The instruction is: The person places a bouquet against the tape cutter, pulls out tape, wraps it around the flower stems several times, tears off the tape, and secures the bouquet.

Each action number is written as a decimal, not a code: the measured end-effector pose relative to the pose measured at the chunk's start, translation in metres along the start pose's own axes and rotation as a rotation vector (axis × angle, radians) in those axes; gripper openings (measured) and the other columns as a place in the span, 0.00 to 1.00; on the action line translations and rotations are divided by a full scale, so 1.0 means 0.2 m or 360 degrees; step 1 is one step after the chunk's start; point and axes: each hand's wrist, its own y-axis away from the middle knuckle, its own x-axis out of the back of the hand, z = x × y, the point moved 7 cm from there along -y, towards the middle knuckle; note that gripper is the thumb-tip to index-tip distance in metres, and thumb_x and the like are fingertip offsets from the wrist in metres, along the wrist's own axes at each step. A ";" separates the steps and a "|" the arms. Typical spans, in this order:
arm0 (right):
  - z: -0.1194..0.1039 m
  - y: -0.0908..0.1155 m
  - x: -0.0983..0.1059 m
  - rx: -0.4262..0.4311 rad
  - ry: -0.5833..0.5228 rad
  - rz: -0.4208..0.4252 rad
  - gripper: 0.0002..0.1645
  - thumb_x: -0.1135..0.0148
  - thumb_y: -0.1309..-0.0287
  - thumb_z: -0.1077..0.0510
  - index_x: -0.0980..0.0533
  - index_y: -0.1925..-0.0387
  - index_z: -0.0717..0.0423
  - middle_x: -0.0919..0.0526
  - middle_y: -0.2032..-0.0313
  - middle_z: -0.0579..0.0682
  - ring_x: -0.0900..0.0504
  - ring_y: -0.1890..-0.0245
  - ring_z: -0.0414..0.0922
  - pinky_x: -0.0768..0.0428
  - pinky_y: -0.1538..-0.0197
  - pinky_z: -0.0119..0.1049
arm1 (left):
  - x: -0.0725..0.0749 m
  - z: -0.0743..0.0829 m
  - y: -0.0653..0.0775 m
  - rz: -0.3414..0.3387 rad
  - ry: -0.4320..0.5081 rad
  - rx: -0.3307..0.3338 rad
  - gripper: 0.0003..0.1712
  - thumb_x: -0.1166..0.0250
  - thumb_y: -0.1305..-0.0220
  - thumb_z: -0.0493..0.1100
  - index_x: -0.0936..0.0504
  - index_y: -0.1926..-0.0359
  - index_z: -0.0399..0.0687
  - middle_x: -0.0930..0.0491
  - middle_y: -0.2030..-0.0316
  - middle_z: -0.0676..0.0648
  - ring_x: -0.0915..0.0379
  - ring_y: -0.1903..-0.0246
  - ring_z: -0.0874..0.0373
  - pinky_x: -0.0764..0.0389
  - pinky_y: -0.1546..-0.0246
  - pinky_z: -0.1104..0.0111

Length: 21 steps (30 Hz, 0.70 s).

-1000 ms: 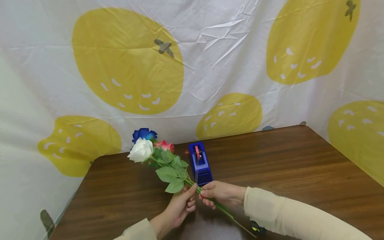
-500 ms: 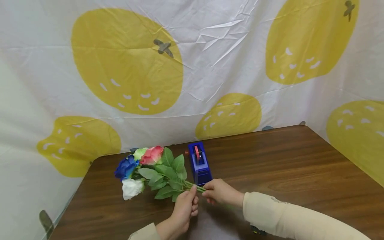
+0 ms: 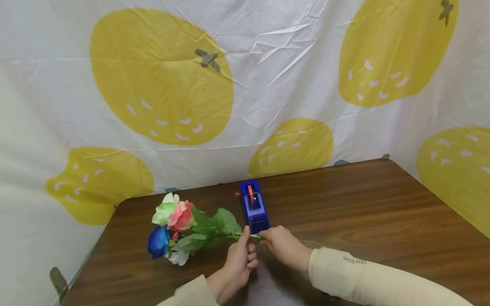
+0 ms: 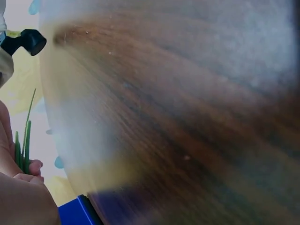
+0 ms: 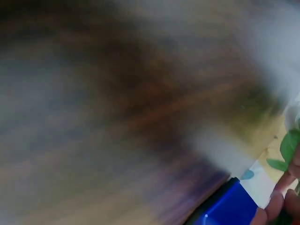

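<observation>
A bunch of artificial roses (image 3: 183, 217), in pale green, pink, blue and white, lies across the front of me with its heads to the left. My left hand (image 3: 240, 260) grips the stems below the leaves, thumb up. Just to the right, my right hand (image 3: 285, 245) pinches the same stems; in the left wrist view their green ends (image 4: 27, 145) stick out past it. Behind the hands stands a blue tape dispenser (image 3: 262, 208) with a red core. A thin clear strip seems to run from it to the stems, where something shiny shows between the hands.
The brown wooden table (image 3: 344, 204) extends to both sides and behind the dispenser. A white curtain (image 3: 245, 85) with yellow fruit prints hangs along its back edge. Both wrist views are largely blurred tabletop.
The bunch has turned in my hands: its heads have swung down, and the blue and white roses now lie lowest, the pale green one on top. The dispenser has stayed put.
</observation>
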 end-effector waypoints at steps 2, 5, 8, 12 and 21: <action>0.00 0.01 0.00 0.0004 0.0018 0.0043 0.06 0.40 0.48 0.69 0.27 0.77 0.61 0.28 0.82 0.46 0.34 0.80 0.35 0.33 0.77 0.26 | 0.00 0.00 0.00 0.0006 0.0006 0.0003 0.21 0.52 0.33 0.58 0.36 0.78 0.51 0.43 0.88 0.59 0.53 0.90 0.71 0.50 0.89 0.82; 0.00 0.01 0.00 0.0004 0.0031 0.0105 0.02 0.39 0.49 0.69 0.24 0.71 0.62 0.25 0.79 0.48 0.31 0.79 0.36 0.31 0.76 0.27 | -0.01 0.00 -0.01 -0.0004 0.0021 -0.0010 0.21 0.55 0.31 0.56 0.35 0.76 0.50 0.44 0.88 0.60 0.54 0.90 0.71 0.51 0.89 0.82; 0.01 0.02 0.00 -0.0009 0.0040 0.0144 0.05 0.38 0.50 0.69 0.23 0.69 0.62 0.24 0.78 0.49 0.29 0.78 0.37 0.30 0.76 0.28 | -0.01 0.00 -0.02 -0.0029 0.0060 -0.0030 0.17 0.58 0.29 0.51 0.34 0.68 0.44 0.45 0.88 0.60 0.55 0.90 0.72 0.51 0.89 0.82; 0.02 0.01 -0.01 -0.0045 -0.0013 0.0129 0.06 0.36 0.52 0.68 0.22 0.69 0.62 0.23 0.76 0.49 0.28 0.77 0.38 0.29 0.74 0.29 | -0.02 0.00 -0.04 -0.0070 0.0133 -0.0061 0.13 0.60 0.28 0.46 0.37 0.57 0.41 0.46 0.87 0.60 0.55 0.89 0.72 0.51 0.88 0.82; 0.08 -0.04 0.00 -0.0444 -0.0347 -0.0186 0.14 0.37 0.47 0.60 0.23 0.61 0.67 0.19 0.66 0.55 0.25 0.68 0.43 0.25 0.64 0.37 | 0.00 0.03 -0.05 -0.0179 0.0105 -0.0099 0.13 0.60 0.28 0.47 0.35 0.55 0.43 0.45 0.85 0.60 0.54 0.88 0.71 0.51 0.87 0.82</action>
